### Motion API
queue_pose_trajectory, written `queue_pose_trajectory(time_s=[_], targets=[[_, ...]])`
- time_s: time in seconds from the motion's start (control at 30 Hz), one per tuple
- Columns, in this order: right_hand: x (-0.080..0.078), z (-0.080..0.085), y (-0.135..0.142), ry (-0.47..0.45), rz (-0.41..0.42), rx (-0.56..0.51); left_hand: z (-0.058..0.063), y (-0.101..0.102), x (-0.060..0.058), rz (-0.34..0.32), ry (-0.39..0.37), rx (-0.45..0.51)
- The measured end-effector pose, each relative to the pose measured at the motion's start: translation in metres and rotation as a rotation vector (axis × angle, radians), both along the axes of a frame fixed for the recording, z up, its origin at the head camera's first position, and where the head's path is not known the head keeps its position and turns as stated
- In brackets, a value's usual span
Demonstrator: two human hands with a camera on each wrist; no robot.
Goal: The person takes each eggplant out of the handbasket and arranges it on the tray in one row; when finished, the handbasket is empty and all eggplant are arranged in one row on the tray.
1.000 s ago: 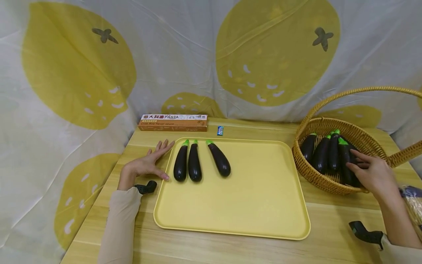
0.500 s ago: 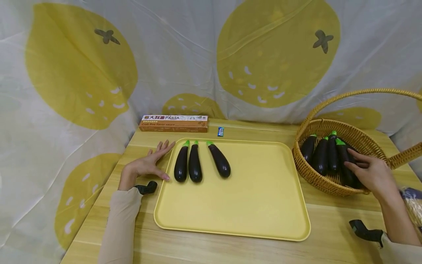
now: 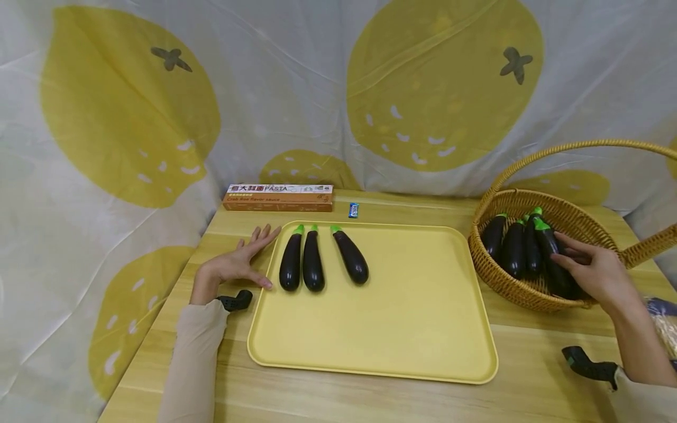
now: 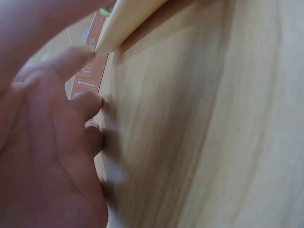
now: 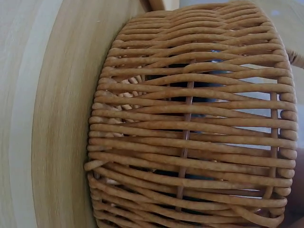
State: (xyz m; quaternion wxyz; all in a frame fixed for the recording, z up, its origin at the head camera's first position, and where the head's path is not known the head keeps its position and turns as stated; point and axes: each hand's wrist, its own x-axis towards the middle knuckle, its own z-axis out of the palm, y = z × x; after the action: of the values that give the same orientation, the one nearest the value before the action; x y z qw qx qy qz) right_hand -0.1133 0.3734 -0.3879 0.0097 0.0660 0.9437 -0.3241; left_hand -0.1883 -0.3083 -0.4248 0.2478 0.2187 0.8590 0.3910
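Observation:
My left hand rests at the left edge of a yellow tray, fingers spread, with the index fingertip and thumb at the rim. In the left wrist view its fingers meet the tray's edge. Three dark eggplants with green stems lie on the tray's left half, stems toward the back. Over at the right, my right hand reaches into a wicker basket and grips the rightmost eggplant between thumb and fingers. Several other eggplants lie beside it. Woven basket wall hides that hand's fingers in the right wrist view.
A pasta box and a small blue packet lie behind the tray. The basket's tall handle arches over its opening. A clear plastic package is partly visible at the right edge. Lemon-print cloth hangs behind the table.
The gripped eggplant has shifted slightly left in the basket, its stem end leaning further left. My right hand has moved a little with it. The left hand stays put.

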Motion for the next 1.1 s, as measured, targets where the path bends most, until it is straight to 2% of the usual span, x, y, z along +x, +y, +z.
queue_pose_trajectory(time_s=[0.17, 0.27, 0.5, 0.6, 0.7, 0.8, 0.9, 1.1], targets=[[-0.005, 0.001, -0.002, 0.037, -0.023, -0.060, 0.002, 0.001, -0.001, -0.006, -0.001, -0.010], [-0.011, 0.002, -0.006, 0.026, -0.004, -0.081, 0.003, 0.001, -0.001, -0.001, -0.006, -0.016], [-0.014, 0.008, -0.010, -0.099, 0.068, -0.121, 0.000, 0.002, -0.001, 0.002, 0.004, -0.020], [-0.013, 0.012, -0.006, -0.178, 0.128, -0.098, -0.001, 0.002, -0.002, 0.007, -0.002, -0.017], [-0.012, 0.016, -0.001, -0.253, 0.195, -0.124, -0.002, 0.001, -0.002, 0.006, -0.003, -0.014], [-0.013, 0.017, 0.002, -0.295, 0.229, -0.152, -0.002, 0.001, -0.002, 0.005, 0.000, -0.023], [-0.014, 0.016, 0.000, -0.281, 0.215, -0.131, -0.001, 0.000, -0.001, 0.006, 0.004, -0.031], [-0.015, 0.012, -0.009, -0.163, 0.128, -0.069, 0.001, 0.001, 0.001, 0.005, 0.001, -0.016]])
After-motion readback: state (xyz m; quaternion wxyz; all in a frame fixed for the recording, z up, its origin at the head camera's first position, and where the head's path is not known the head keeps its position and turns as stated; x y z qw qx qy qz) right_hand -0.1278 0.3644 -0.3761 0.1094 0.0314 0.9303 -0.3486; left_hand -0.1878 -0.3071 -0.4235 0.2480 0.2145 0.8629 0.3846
